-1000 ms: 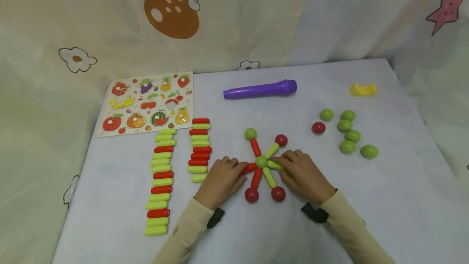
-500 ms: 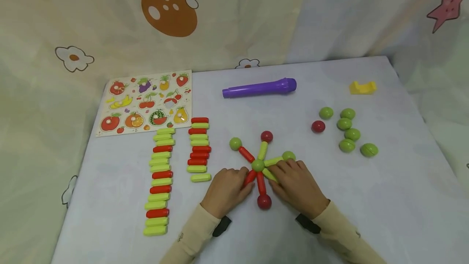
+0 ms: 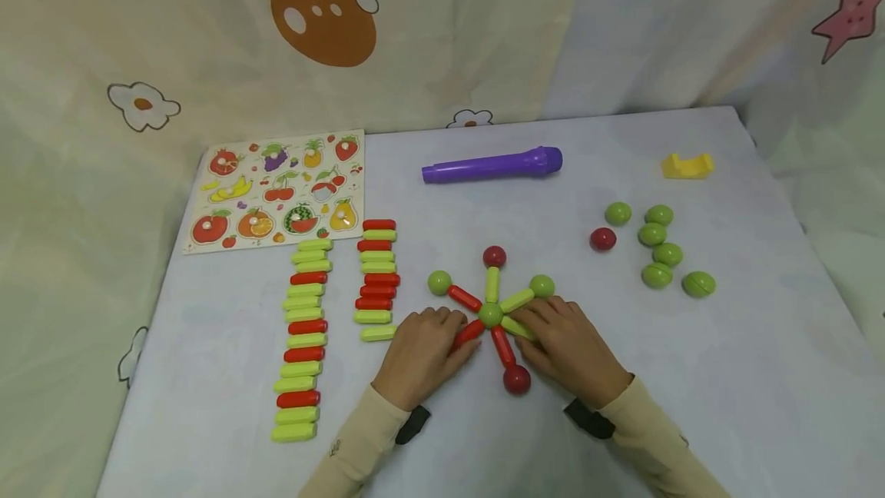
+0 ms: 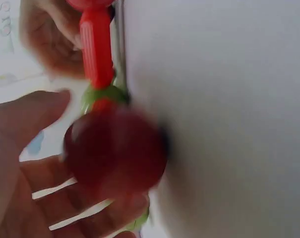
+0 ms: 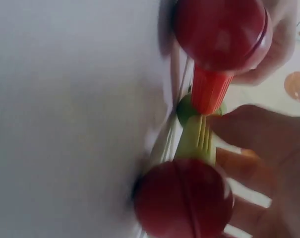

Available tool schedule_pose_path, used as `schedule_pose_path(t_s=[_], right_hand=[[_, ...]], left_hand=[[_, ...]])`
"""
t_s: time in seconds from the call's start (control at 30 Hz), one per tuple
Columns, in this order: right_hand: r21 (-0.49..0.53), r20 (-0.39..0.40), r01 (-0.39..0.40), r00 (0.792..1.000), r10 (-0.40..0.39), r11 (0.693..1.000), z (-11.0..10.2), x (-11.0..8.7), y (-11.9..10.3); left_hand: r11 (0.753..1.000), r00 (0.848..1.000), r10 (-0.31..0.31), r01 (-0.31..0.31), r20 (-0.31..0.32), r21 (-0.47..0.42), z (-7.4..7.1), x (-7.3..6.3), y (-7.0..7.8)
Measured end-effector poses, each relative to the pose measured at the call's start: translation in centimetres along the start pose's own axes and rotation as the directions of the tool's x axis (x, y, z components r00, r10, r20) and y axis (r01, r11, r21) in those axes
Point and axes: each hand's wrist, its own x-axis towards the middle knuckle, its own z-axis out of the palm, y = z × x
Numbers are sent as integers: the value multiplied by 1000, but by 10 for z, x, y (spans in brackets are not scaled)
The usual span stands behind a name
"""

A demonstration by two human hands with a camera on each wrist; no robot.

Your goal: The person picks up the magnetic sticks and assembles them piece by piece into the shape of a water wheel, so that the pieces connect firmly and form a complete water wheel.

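A star-shaped toy build lies on the white table, with red and yellow-green rods around a green centre ball (image 3: 491, 315). My left hand (image 3: 422, 348) holds the lower-left red rod (image 3: 469, 334); in the left wrist view a red ball (image 4: 117, 153) at its end lies between thumb and fingers. With my right hand (image 3: 577, 348) I grip the lower-right yellow-green rod (image 5: 197, 136), and its red ball (image 5: 184, 198) shows close up in the right wrist view. Between the hands another red ball (image 3: 516, 380) ends a red rod. The other tips carry green and red balls.
Two columns of loose rods (image 3: 302, 340) lie left of the build. Behind them is a fruit puzzle board (image 3: 276, 194). A purple toy microphone (image 3: 492, 167) lies at the back. Several green balls (image 3: 667, 254), one red ball (image 3: 603, 239) and a yellow piece (image 3: 687, 167) are at right.
The build has turned counterclockwise: its top green ball swung left and the lower red ball swung right. My hands stay at either side; the right grips a lower yellow-green rod than before.
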Motion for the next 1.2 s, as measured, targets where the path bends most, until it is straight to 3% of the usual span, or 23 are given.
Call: schedule_pose_path(t_s=[0.17,0.3,0.43,0.53,0.63,0.77,0.93,1.2], right_hand=[[21,-73,-54,996,55,998,-14,-8,9],[73,-122,-108,986,116,992,-19,-14,21],[148,-34,-188,980,195,971,-16,-18,26],[199,37,-208,978,205,958,-11,-18,25],[220,70,-203,979,192,954,-6,-15,21],[225,99,-200,978,181,954,0,-11,14],[217,109,-195,979,175,956,6,-6,8],[237,94,-154,986,136,959,10,-1,6]], left_hand=[[996,994,-87,88,-67,7,-24,-16,-25],[989,988,-146,147,-53,18,-34,-36,-50],[984,985,-174,174,4,24,-30,-48,-58],[985,985,-174,173,10,20,-27,-49,-58],[987,987,-162,162,-14,-10,-27,-44,-55],[985,990,-128,119,-65,-122,-30,-30,-44],[962,991,-64,31,-115,-270,-33,-6,-26],[929,999,33,-41,-29,-367,-27,20,-10]])
